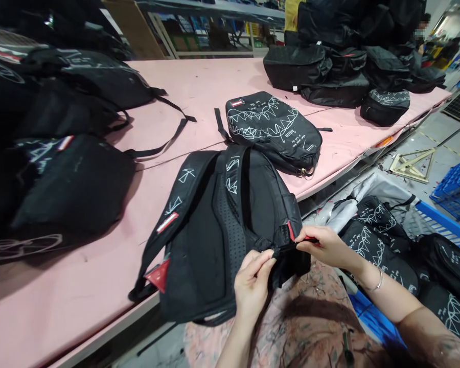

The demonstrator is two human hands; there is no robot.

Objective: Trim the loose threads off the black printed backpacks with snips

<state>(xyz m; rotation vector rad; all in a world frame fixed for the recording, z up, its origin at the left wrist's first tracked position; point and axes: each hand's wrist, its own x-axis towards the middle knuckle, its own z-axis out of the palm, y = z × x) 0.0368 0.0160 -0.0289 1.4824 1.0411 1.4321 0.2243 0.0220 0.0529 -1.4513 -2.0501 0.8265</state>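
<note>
A black backpack (199,245) lies with its padded back and shoulder straps upward, its lower end hanging over the edge of a pink table (99,301). White line drawings mark its straps, and a red triangular tab sits at its left side. My left hand (253,281) is closed, pinching the shoulder strap (266,244) near its lower end. Close to it, my right hand (324,246) is closed on a slim black-and-red thing (309,239), mostly hidden by the fingers, beside the strap's webbing and a red tab (291,231).
Another black backpack (272,128) with white drawings lies just beyond. Black bags (72,189) are piled at the left, and more bags (299,66) are stacked at the far right. Below the table's right edge, a blue crate (440,225) holds several printed backpacks (371,245).
</note>
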